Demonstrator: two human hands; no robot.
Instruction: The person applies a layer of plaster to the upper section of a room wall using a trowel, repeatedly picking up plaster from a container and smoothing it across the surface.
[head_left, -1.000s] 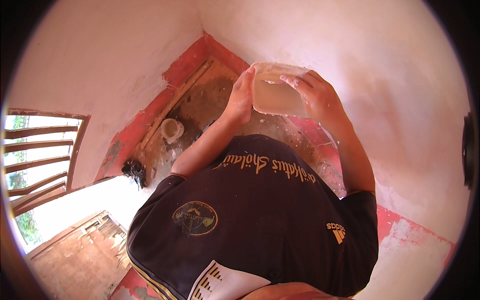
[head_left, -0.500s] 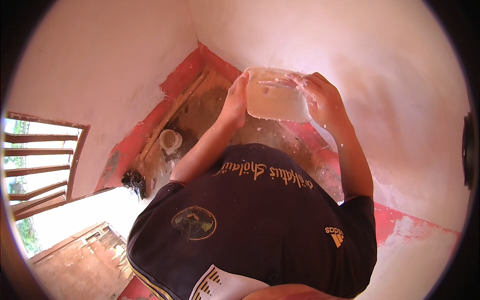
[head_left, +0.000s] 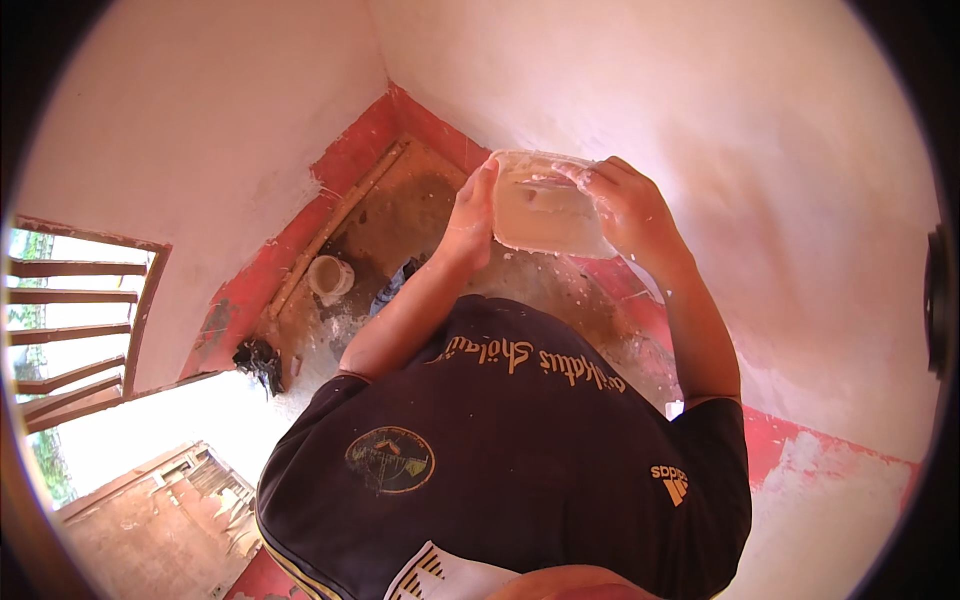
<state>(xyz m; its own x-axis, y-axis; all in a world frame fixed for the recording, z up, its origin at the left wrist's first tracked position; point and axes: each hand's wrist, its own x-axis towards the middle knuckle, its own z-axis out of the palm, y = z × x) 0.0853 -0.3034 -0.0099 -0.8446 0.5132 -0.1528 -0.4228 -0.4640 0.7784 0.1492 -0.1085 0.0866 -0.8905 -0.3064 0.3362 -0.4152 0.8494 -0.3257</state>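
Note:
A clear, rectangular plastic tub with pale, creamy paste in it is up in front of my chest. My left hand is closed on its left wall, thumb along the rim. Over the tub's right side, my right hand has bent fingers reaching in at the far right corner. White paste coats those fingertips, and a smear lies beside them on the paste's surface. Whether a thin tool sits between the right fingers cannot be made out.
A pale round bucket stands on the stained floor, left of my left arm. Near it lies a crumpled black bag. Pinkish walls with a red lower band meet at the far corner. A barred window is at left.
The tub has come slightly lower in view with both hands around it. My right fingers have shifted left over the paste. A dark blue item now shows beside my left forearm.

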